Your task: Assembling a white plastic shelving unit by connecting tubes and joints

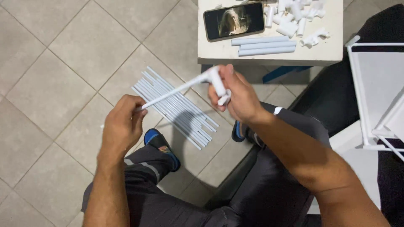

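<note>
Head view: the person sits with both hands raised over the tiled floor. The left hand is curled into a narrow grip around the lower end of a thin white plastic tube, fingers wrapped over it and the tube's tip poking out just past the thumb. The tube slants up and to the right, across to the right hand. There the right hand's grip is closed on a short white connector piece, thumb and fingers pinching it from the sides; the tube's upper end meets this connector at an angle, and the connector's lower end sticks out below the fingers.

Beneath the hands, on the floor, lies a bundle of thin white tubes, side by side and slanting from upper left to lower right. The person's feet in blue-and-black slippers rest just beside the bundle, one at its lower edge.

Ahead stands a small white surface. On it lies a phone with a lit screen, next to it three thicker pale tubes laid in parallel, and behind those a heap of small white connector pieces. At the right edge stands a white frame of rods.
</note>
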